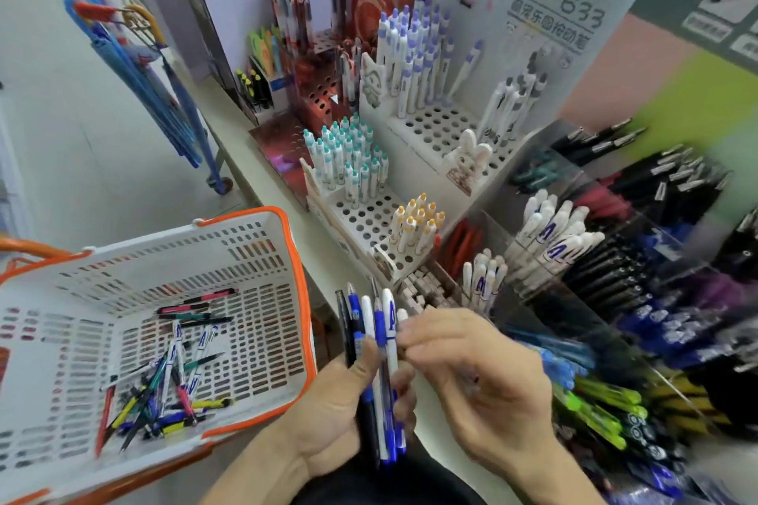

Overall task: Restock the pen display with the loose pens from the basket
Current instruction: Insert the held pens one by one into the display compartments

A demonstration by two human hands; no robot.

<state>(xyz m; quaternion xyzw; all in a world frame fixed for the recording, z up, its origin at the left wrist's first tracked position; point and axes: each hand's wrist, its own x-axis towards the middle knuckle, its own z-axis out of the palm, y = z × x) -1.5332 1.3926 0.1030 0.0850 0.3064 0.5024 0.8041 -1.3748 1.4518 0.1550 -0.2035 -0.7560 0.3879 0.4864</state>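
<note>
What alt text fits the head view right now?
The left hand grips a bunch of pens while the right hand pinches one white pen. More loose pens lie in the white basket beside the pen display.

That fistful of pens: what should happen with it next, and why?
Probably the right hand should draw out the white blue-lettered pen it pinches from the bunch in the left hand and carry it to the matching white pens.

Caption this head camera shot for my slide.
Left hand grips a bunch of pens; right hand picks one out.
</note>
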